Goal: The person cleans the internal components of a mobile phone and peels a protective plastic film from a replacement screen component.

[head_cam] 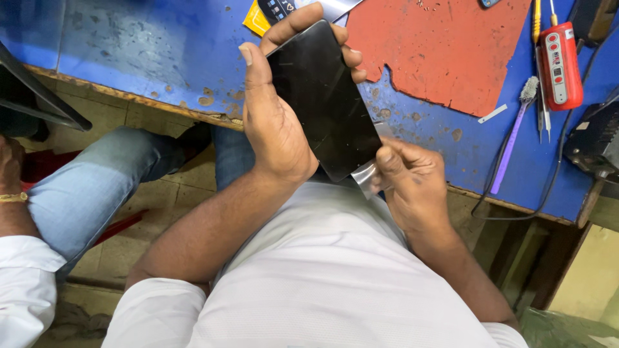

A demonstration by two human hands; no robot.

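Note:
My left hand (274,122) grips a black smartphone (322,96) by its long edges, dark screen facing up, held tilted above the near edge of the blue workbench (148,58). My right hand (412,180) pinches a thin silvery film tab (365,174) at the phone's lower corner, between thumb and forefinger. The film bends away from under that corner. Both forearms rise from my white shirt at the bottom of the view.
A red mat (438,45) lies on the bench beyond the phone. At the right are a red handheld tool (561,64), a purple brush (512,138), tweezers and a black cable. Another person's jeans-clad leg (90,187) and wrist (9,174) are at left.

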